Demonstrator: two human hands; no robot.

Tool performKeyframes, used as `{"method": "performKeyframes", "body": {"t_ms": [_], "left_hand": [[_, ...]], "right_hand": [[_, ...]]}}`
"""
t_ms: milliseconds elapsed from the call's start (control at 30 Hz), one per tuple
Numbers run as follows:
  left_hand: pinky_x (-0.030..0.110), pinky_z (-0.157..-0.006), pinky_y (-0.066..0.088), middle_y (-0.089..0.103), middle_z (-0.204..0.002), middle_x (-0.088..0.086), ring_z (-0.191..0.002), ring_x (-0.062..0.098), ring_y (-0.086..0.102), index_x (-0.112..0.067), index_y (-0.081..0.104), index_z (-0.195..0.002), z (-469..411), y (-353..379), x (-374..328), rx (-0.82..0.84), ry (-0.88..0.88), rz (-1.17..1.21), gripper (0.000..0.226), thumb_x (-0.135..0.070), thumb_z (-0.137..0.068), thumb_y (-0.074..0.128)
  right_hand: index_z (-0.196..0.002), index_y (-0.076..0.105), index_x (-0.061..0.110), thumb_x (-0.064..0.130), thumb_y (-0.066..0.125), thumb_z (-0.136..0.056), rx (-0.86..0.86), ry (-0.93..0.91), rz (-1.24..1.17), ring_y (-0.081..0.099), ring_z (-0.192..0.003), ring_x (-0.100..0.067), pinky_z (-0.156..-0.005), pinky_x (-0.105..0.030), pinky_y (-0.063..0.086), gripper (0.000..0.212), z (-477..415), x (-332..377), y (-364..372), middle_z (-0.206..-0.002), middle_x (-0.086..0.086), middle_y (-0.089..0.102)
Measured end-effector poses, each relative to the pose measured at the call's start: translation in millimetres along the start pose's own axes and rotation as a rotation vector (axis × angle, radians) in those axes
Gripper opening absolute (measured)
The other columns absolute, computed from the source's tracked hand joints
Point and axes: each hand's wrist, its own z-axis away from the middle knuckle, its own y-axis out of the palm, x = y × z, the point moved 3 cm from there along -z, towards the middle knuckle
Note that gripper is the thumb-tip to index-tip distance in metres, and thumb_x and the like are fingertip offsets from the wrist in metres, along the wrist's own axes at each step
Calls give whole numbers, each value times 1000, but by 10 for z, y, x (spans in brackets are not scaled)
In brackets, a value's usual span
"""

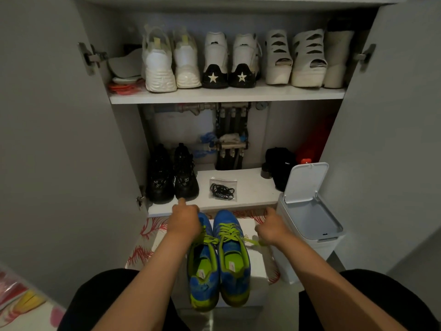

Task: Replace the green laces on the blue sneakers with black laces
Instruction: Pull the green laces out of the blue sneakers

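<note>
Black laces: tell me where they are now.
In the head view, the black laces sit in a clear bag on the lower shelf, just right of the black shoes and beyond the blue sneakers.

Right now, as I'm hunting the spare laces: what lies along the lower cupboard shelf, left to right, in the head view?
On that shelf: pair of black sneakers, clear bag of black laces, black cap, red container.

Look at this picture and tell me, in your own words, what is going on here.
A person faces an open shoe cupboard with the blue sneakers on a white box. The left hand lies over one sneaker's front; the right hand pinches a green lace, drawn sideways. The black laces lie bagged on the shelf, untouched.
</note>
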Motion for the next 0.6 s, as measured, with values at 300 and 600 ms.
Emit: {"method": "performKeyframes", "body": {"t_ms": [300, 600], "left_hand": [[37, -89, 51, 66, -110, 3, -104, 21, 60, -23, 74, -113, 115, 338, -494, 243, 449, 76, 25, -27, -90, 66], [41, -71, 53, 66, -84, 10, -80, 26, 63, -10, 68, -77, 55, 443, -495, 160, 402, 34, 17, -14, -89, 56]], "right_hand": [[-113, 70, 22, 17, 78, -79, 273, -293, 73, 67, -90, -11, -86, -26, 53, 35, 152, 180, 250, -91, 7, 69], [-95, 59, 38, 16, 74, -77, 271, -317, 174, 57, -74, -5, -66, -21, 42, 31, 80, 123, 349, -80, 13, 60]]}}
